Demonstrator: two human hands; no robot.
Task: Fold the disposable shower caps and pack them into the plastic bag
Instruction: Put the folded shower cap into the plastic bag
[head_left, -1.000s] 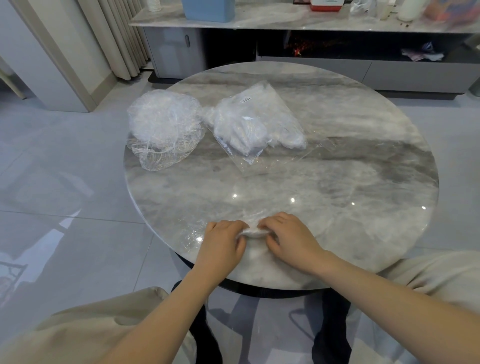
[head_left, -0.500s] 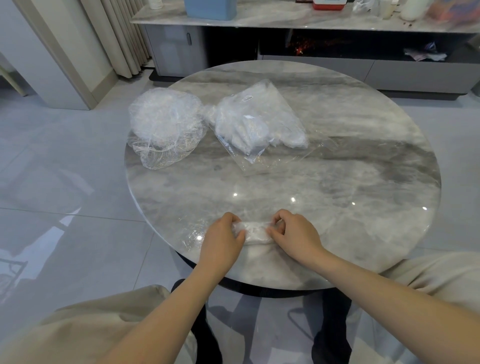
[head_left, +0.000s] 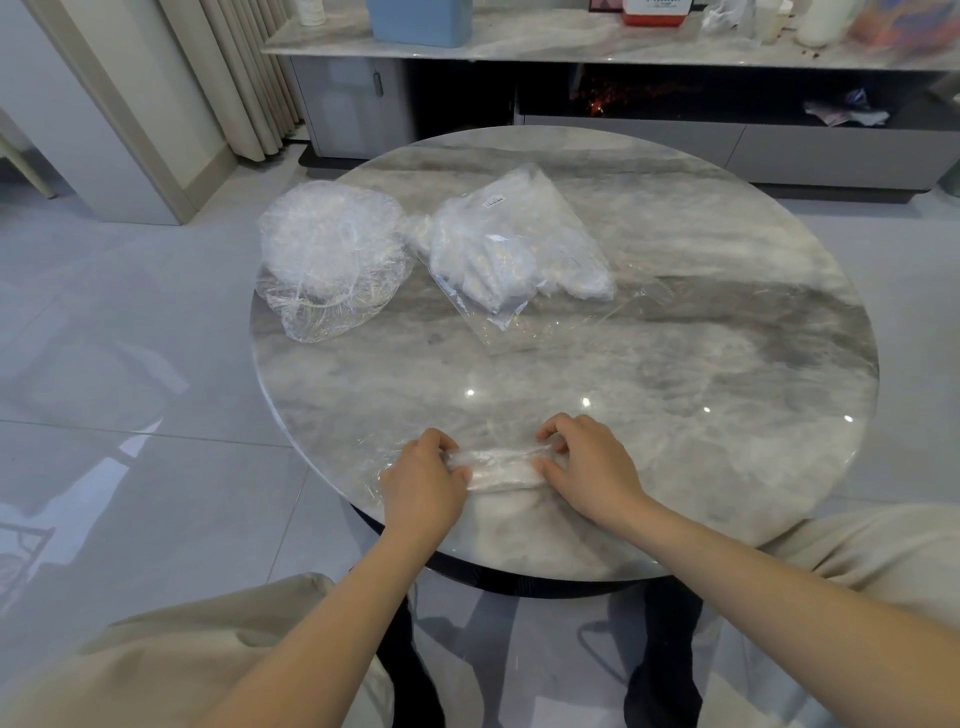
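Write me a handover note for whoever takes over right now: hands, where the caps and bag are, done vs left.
Left hand: grip shut on the left end of the folded shower cap, at the near edge of the round marble table.
Right hand: grip shut on the cap's right end.
The cap is gathered into a narrow strip lying on the tabletop between the hands.
Pile of unfolded shower caps: far left of the table.
Plastic bag: far centre, already holding folded caps, its clear end lying flat toward the right.
Done: some caps packed.
Left: finish this fold, bag it, then work through the pile.
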